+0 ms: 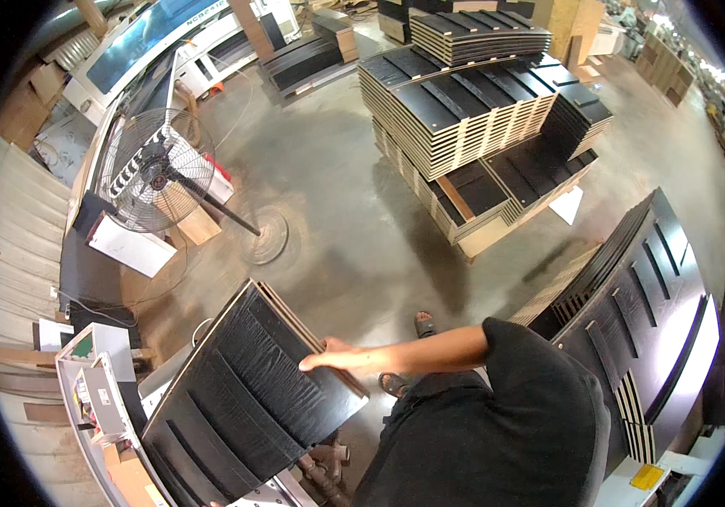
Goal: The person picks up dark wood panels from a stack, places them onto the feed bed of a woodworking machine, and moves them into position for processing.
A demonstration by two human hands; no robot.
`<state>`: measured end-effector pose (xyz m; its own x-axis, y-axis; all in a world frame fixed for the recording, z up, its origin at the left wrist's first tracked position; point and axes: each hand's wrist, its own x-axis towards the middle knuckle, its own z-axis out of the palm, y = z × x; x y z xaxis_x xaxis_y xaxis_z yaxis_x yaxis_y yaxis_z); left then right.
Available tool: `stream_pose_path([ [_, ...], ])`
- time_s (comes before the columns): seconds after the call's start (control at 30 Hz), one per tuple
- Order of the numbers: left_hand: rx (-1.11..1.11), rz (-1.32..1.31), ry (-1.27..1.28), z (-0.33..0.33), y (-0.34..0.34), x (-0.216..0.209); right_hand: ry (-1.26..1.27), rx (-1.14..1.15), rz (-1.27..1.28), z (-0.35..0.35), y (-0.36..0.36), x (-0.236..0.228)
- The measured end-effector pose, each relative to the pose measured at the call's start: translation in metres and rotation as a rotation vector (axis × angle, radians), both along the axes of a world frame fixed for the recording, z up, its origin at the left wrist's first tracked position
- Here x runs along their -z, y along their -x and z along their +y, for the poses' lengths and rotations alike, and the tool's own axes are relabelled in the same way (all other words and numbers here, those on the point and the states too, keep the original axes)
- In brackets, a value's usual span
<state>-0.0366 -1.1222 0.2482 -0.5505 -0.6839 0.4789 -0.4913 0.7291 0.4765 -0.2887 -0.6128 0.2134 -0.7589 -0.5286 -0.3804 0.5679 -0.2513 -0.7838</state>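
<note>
At lower left, black panel stack (231, 384); right hand (335, 357) clamped on its edge; left hand (215, 504) barely shows, can't tell hold. Probably heavy, stiff, slick-faced; opposite edges offer best grip.

Right hand (339, 358) closed in firm-looking grip, thumb (310, 363) laid forward on top, fingers folded beneath, mostly hidden. Wrist (375, 361) close to straight behind hand. Right forearm (434, 351) bare, running rightward from hand, nearly level in view — elbow region covered by dark short sleeve (531, 363). Torso (481, 439) leaning, below and right of hand. Feet (392, 384) right of hand, parted by forearm. Left hand (215, 504) lower left of right hand — just sliver of skin, pose unclear.
</note>
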Motion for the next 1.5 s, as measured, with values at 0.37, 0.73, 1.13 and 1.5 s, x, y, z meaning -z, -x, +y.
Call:
stream_pose_path([
  [0.37,-0.121,-0.255,0.346,-0.088,0.041,0.025,-0.263,0.029,-0.125,0.117,0.023,0.020],
  [0.73,-0.302,-0.401,0.261,-0.166,0.065,0.015,-0.150,0.091,-0.399,0.123,-0.001,0.047],
  [1.13,-0.041,-0.108,0.139,-0.133,0.131,-0.039,-0.096,0.088,-0.446,0.122,0.010,0.108],
  [1.5,0.435,-0.153,-0.357,0.000,0.287,-0.020,-0.126,0.110,-0.502,0.165,-0.005,0.141],
])
